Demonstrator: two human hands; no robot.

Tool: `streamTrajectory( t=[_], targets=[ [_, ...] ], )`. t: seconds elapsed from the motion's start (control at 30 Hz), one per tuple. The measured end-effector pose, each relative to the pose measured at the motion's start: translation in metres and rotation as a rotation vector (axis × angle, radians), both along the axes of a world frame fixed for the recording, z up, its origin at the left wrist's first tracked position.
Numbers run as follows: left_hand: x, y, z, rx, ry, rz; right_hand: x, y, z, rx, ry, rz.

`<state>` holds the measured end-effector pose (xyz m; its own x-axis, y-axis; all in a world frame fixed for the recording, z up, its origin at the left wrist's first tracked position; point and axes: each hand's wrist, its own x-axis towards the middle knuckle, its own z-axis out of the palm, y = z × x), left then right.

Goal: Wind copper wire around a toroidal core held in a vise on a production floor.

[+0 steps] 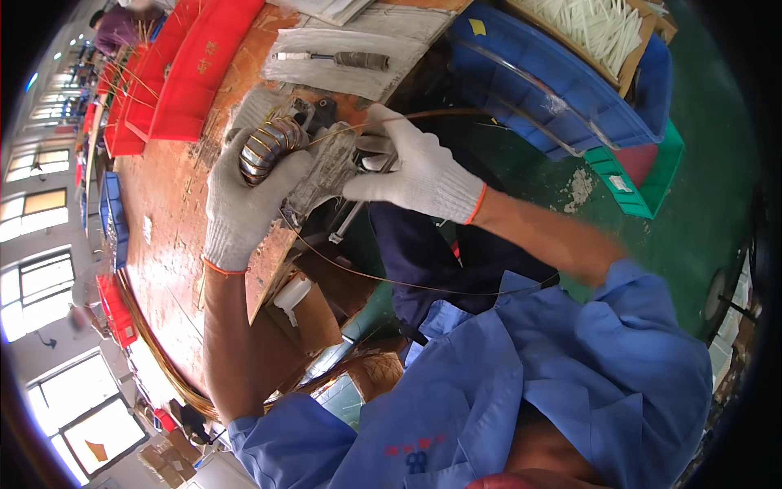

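My left hand (236, 200), in a white knitted glove with an orange cuff, is wrapped round a shiny metal ring coil (271, 152) with turns of copper wire about it. A copper wire (336, 132) runs from the coil to my right hand (419, 167) and on past it to the right. The gloved fingers of my right hand are curled, closed on this wire. Close to those fingers is a grey metal clamp or vise (324, 167), its bar (349, 222) slanting below; the hand partly hides it. Another length of wire loops down in front of my blue jacket.
A screwdriver-like tool (334, 59) lies on a grey sheet on the wooden bench (167, 236). Red bins (191, 73) with wires stand at the far left. Blue crates (521, 77), a carton of white strips (590, 37) and a green bin (652, 175) are at the right.
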<state>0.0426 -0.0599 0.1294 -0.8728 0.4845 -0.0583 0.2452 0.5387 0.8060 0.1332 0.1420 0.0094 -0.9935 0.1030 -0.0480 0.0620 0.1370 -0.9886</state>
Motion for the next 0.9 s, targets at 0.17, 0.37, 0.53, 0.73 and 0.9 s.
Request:
streamTrajectory(
  t=[0.17,0.37,0.53,0.73,0.9],
  targets=[
    [-0.004,0.003,-0.005,0.013,0.020,0.001,0.022,-0.076,-0.007,-1.077,-0.107,-0.235],
    [-0.006,0.007,-0.004,0.001,0.056,-0.016,0.015,-0.093,-0.049,-1.004,0.009,-0.147],
    [-0.005,-0.005,-0.007,0.012,0.069,-0.034,0.006,-0.023,-0.054,0.623,0.362,0.082],
    [0.038,-0.019,0.045,0.113,0.216,0.076,0.020,0.027,0.037,1.222,0.692,0.167],
    [0.087,0.044,0.097,0.216,0.061,0.092,0.091,-0.023,0.104,0.330,0.312,0.356]
  ],
)
